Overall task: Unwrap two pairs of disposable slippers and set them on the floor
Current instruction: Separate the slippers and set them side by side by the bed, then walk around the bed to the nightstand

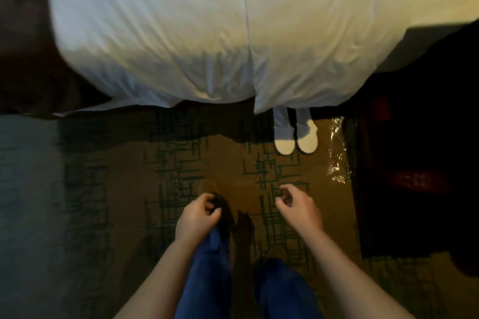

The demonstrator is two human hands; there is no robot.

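One pair of white disposable slippers stands side by side on the carpet at the foot of the bed, their toes partly tucked under the hanging duvet. A crumpled clear plastic wrapper lies on the floor just right of them. My left hand hovers low over my dark shoe with fingers loosely curled, and nothing is visible in it. My right hand hangs over bare carpet with fingers apart, holding nothing. No second pair of slippers is in view.
A bed with a white duvet fills the upper half and overhangs the floor. Patterned brown and green carpet lies below. Dark furniture stands at the right. My legs in blue jeans are at the bottom middle.
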